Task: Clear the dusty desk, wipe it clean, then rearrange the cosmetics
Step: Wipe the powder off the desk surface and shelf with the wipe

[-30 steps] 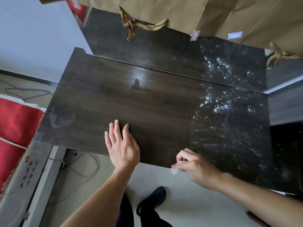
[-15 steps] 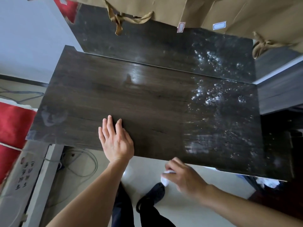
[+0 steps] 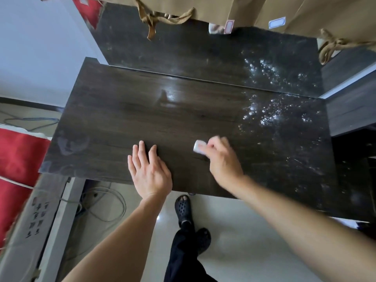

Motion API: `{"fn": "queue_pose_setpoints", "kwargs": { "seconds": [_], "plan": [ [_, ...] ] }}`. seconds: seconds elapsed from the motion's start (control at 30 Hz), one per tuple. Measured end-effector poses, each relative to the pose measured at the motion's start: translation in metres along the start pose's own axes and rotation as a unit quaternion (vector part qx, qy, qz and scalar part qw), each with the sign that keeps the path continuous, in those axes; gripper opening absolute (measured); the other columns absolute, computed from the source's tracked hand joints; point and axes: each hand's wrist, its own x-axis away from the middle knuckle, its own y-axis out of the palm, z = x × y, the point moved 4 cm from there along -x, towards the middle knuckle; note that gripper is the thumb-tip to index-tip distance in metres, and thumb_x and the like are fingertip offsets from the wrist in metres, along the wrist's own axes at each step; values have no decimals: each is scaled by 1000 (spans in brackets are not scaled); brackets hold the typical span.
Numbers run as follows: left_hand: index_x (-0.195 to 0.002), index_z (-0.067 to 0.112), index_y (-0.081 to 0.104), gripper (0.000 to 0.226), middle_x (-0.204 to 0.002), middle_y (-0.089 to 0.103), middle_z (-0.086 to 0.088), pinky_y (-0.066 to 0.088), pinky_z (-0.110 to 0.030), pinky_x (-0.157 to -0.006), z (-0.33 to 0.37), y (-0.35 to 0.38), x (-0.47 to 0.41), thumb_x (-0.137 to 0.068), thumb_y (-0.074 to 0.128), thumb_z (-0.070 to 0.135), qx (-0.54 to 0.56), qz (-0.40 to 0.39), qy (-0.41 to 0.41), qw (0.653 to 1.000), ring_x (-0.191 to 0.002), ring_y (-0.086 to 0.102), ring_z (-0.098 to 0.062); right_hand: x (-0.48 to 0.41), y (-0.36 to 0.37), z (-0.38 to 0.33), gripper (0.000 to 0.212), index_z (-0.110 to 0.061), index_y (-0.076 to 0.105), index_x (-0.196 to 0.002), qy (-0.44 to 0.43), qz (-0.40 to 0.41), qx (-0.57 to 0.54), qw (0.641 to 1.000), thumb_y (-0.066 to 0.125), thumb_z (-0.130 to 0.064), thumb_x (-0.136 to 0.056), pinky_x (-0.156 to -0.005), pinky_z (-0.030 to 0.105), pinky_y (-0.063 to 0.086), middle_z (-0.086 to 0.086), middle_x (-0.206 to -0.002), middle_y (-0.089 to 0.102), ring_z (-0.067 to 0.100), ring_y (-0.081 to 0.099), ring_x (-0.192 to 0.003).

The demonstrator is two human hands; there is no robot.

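A dark wood-grain desk [image 3: 114, 110] fills the middle of the view. Its right part is speckled with white dust [image 3: 272, 115]; the left part looks glossy. My left hand [image 3: 149, 171] lies flat on the desk near the front edge, fingers slightly apart, holding nothing. My right hand [image 3: 222, 159] is on the desk beside it, fingers closed on a small white wad of wipe [image 3: 198, 147] pressed against the surface; the hand is motion-blurred. No cosmetics are visible.
Brown paper bags [image 3: 234, 9] with rope handles hang over the desk's back panel. A cardboard box [image 3: 30, 220] and red fabric [image 3: 18, 151] stand at the left. Cables [image 3: 105, 204] lie on the floor under the desk. My sandalled feet [image 3: 184, 208] stand on the pale tiles.
My right hand with the wipe has moved from below the front edge up onto the desk. A dusty streak near the front edge is gone. The left hand has stayed flat.
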Motion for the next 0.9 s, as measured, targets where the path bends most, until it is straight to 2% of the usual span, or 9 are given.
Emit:
{"fn": "queue_pose_setpoints", "kwargs": {
  "seconds": [0.07,0.2,0.33,0.4,0.47,0.53,0.63,0.8,0.9],
  "plan": [
    [-124,12,54,38,-146,40,-14,14,-45,-117,0,-1,0,-92,35,20,2,-4,-1,1000,-139,28,-32,56,1,-16,40,-20,66,-106,-35,-32,-54,997,58,9,-80,-61,31,42,1,-87,47,20,44,-81],
    [-125,9,54,43,-147,38,-18,15,-48,-116,2,-4,2,-92,30,21,-7,-21,0,1000,-139,27,-34,137,-14,-17,45,-30,66,-100,-72,-134,-98,984,61,6,-73,-60,23,43,-5,-85,47,11,45,-79],
    [-118,7,58,43,-143,41,-21,22,-50,-113,21,-4,2,-80,40,12,7,-42,58,997,-135,31,-39,92,-62,19,24,-17,61,-93,40,-11,-120,992,47,0,-82,-75,24,42,-6,-92,54,15,54,-84],
    [-117,9,59,43,-142,42,-20,24,-51,-113,45,0,3,-78,42,12,23,-62,88,994,-134,34,-38,44,-86,40,22,-12,60,-83,81,54,-88,991,46,4,-78,-71,23,36,-1,-89,53,18,52,-81],
    [-117,10,59,43,-142,43,-19,21,-50,-114,63,5,2,-79,39,15,33,-75,71,994,-135,33,-37,-7,-100,64,26,-9,66,-79,131,95,-57,985,47,8,-78,-68,19,31,6,-89,56,22,54,-81],
    [-119,11,56,45,-144,40,-19,15,-47,-115,70,10,0,-82,32,18,23,-86,62,994,-138,29,-36,-55,-100,85,28,-9,71,-91,179,91,-31,979,49,8,-81,-71,20,32,12,-98,57,28,55,-88],
    [-123,11,54,46,-147,37,-18,12,-46,-116,70,15,1,-84,31,18,12,-89,72,993,-140,25,-35,-118,-76,88,36,-12,64,-112,201,45,12,978,49,2,-83,-81,28,39,14,-116,50,29,47,-105],
    [-125,10,55,48,-147,36,-19,13,-47,-116,72,18,-4,-82,32,16,-9,-90,89,992,-140,24,-34,-151,-26,68,56,-15,47,-133,132,-14,106,986,47,2,-80,-85,43,45,13,-114,46,33,43,-103],
    [-126,9,54,51,-148,35,-19,13,-48,-116,72,19,-9,-81,32,16,-20,-98,94,991,-141,22,-34,-128,-43,110,63,-16,47,-135,171,-1,111,979,52,5,-76,-81,45,45,16,-115,48,36,44,-101]
  ]
}}
